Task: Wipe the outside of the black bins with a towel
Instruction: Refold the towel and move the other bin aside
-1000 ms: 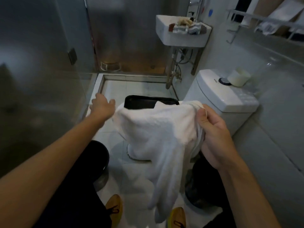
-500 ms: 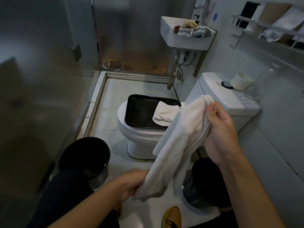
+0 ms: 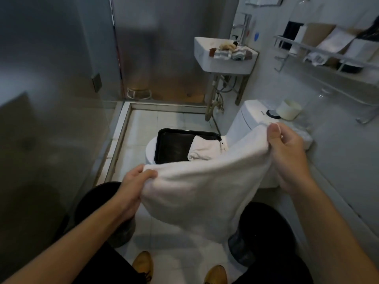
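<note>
Above tiled floor (image 3: 164, 119), towel (image 3: 207, 187) in hands

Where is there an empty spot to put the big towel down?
The left half of the black tray on the toilet is bare, beside the folded towel. The floor tiles between the toilet and the shower curb are bare too. The sink is crowded with cloths. Both hands hold the big towel.

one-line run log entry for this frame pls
phase: towel prep | left hand: grips towel | right hand: grips towel | black bins: on floor, not touched
</note>
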Tool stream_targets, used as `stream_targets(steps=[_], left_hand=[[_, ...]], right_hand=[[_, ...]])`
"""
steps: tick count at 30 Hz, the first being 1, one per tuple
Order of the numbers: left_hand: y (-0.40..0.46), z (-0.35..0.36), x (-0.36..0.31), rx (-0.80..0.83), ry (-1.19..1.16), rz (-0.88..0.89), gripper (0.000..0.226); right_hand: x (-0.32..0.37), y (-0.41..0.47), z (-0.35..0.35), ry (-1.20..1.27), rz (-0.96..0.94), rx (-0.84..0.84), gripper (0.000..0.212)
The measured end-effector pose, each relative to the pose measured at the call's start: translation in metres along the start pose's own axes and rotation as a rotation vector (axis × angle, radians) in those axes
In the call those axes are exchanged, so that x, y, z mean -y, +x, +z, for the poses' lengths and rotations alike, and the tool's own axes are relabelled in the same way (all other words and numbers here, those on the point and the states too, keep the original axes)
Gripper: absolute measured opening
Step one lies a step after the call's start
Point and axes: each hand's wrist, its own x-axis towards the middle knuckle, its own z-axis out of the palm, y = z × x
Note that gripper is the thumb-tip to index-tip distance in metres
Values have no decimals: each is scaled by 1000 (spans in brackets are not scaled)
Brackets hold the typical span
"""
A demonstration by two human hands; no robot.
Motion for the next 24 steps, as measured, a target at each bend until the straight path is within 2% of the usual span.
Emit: stream_targets(steps=[4,6,8,10,12,13,14,16,20,24], left_hand=[[9,-5,-45,-7,63,83,20],[13,-5,-66,-30,157,201,20],[18,-6,-83,-71,265,336,22],[21,-7,-96,-124,394,416,35],[21,-10,-107,-152,385,433,50],[21,-11,-111,-147,340,422,56],[21,-15,-115,-134,316,397,58],[22,-21,-122,-92,246,308,50],[15,-25,-137,57,-97,175,15],[12,-27,-144,60,56,264,18]], right_hand=[[5,19,-13,-376,-119,-10,39],[4,28,-12,-513,-49,17,40],[2,39,-11,-578,165,71,42],[8,44,-10,-289,491,139,40],[20,47,-15,93,667,188,75],[25,48,-19,222,676,222,85],[30,48,-23,315,661,280,84],[38,46,-25,337,592,397,76],[36,51,-28,138,429,405,62],[44,58,-33,-204,252,502,58]])
